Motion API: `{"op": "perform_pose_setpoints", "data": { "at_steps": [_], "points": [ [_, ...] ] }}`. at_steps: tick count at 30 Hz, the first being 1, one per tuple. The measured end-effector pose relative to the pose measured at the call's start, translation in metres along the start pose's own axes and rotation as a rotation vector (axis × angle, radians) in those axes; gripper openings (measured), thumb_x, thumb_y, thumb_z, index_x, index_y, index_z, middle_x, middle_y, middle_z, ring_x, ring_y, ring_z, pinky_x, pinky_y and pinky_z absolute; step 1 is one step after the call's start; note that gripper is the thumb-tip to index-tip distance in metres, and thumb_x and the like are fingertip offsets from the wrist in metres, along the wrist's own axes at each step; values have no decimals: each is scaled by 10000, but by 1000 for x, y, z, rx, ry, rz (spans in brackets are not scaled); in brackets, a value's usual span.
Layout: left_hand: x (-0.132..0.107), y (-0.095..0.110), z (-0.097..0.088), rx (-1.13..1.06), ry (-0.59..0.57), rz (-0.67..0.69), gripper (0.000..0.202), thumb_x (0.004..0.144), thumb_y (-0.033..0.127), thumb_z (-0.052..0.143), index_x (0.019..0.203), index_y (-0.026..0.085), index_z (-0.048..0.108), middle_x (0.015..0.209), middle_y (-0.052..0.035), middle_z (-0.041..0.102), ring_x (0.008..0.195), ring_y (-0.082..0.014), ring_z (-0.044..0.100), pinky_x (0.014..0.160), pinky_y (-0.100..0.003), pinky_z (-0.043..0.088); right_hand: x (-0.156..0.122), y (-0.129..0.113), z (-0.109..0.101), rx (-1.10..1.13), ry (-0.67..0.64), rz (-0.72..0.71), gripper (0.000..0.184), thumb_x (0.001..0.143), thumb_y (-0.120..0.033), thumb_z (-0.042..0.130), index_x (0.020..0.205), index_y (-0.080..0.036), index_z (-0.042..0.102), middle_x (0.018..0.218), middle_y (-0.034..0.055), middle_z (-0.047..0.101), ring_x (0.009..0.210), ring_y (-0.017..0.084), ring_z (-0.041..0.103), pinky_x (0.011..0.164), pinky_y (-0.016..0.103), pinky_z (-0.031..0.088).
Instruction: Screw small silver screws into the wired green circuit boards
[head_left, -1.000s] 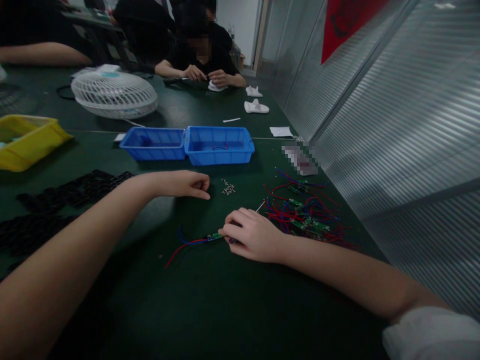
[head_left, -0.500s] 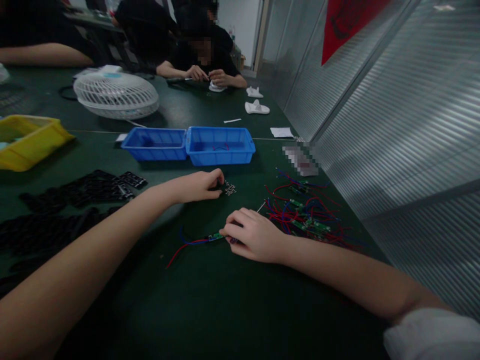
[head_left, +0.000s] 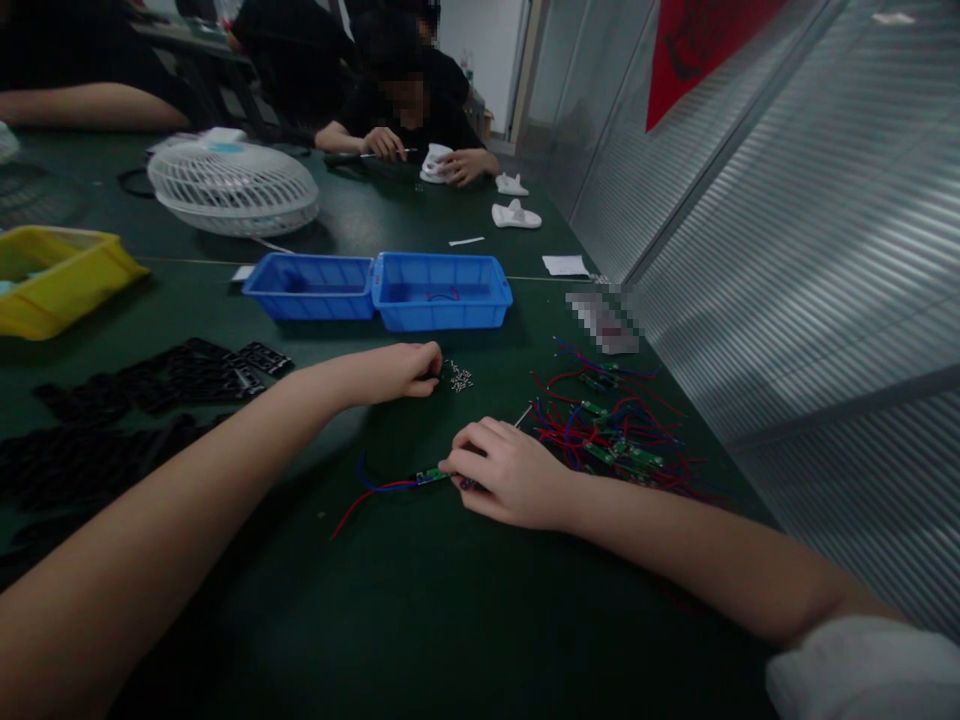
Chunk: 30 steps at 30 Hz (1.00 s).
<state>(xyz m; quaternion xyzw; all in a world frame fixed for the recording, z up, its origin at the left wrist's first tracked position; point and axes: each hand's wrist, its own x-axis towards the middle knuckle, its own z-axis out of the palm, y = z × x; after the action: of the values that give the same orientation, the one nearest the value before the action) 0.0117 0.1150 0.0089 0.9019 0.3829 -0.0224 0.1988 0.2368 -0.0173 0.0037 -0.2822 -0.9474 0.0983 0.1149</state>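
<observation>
My left hand (head_left: 412, 371) is beside a small pile of screws (head_left: 460, 379), thumb and fingers drawn together in a pinch. Whatever lies between those fingertips is too small to make out. Closer to me, my right hand (head_left: 508, 474) has its fingertips on a small green circuit board (head_left: 431, 474), whose red and blue wires trail left over the table. A thin metal shaft (head_left: 523, 415), like a screwdriver's, sticks out past the knuckles of this hand; its handle is hidden in the palm.
Two blue bins (head_left: 442, 318) stand behind the screws. Wired circuit boards (head_left: 619, 450) lie heaped at right, black plastic parts (head_left: 172, 380) at left. A yellow bin (head_left: 67, 290) and a white fan cage (head_left: 232, 190) stand farther left. Across the table a person handles a white part (head_left: 435, 163).
My left hand's thumb and fingers have closed together and drawn slightly left of the screws. My right hand has stayed in place. The person opposite has tilted the white part up.
</observation>
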Motion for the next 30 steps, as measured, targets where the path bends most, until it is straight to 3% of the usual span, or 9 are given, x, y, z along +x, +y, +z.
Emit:
{"op": "perform_pose_setpoints", "data": {
  "at_steps": [7, 15, 26, 30],
  "points": [
    [3, 12, 9, 89, 61, -31, 279, 922, 362, 478, 1107, 152, 484, 1049, -124, 661, 893, -225, 651, 749, -289, 488, 1, 0, 2, -10, -3, 0, 230, 925, -271, 498, 1102, -173, 608, 1092, 87, 559, 965, 204, 485, 815, 329, 430],
    [10, 28, 13, 211, 89, -59, 170, 930, 222, 435, 1028, 124, 533, 951, -144, 688, 832, -248, 678, 715, -319, 501, 0, 2, 1, -11, 4, -10, 227, 924, -275, 503, 1097, -170, 606, 1090, 90, 559, 971, 209, 484, 820, 331, 434],
    [11, 36, 20, 314, 155, -5, 143, 940, 190, 430, 1007, 108, 527, 952, -157, 679, 882, -277, 682, 741, -353, 518, 0, 1, 2, -39, 9, -21, 221, 924, -276, 504, 1094, -174, 601, 1103, 94, 558, 978, 213, 484, 821, 335, 428],
    [11, 39, 24, 324, 205, 33, 108, 946, 181, 439, 989, 124, 520, 976, -135, 672, 902, -247, 680, 744, -317, 518, -1, 0, 2, -54, 17, -20, 228, 926, -280, 502, 1100, -174, 604, 1104, 89, 561, 982, 210, 487, 822, 328, 416]
  ]
}}
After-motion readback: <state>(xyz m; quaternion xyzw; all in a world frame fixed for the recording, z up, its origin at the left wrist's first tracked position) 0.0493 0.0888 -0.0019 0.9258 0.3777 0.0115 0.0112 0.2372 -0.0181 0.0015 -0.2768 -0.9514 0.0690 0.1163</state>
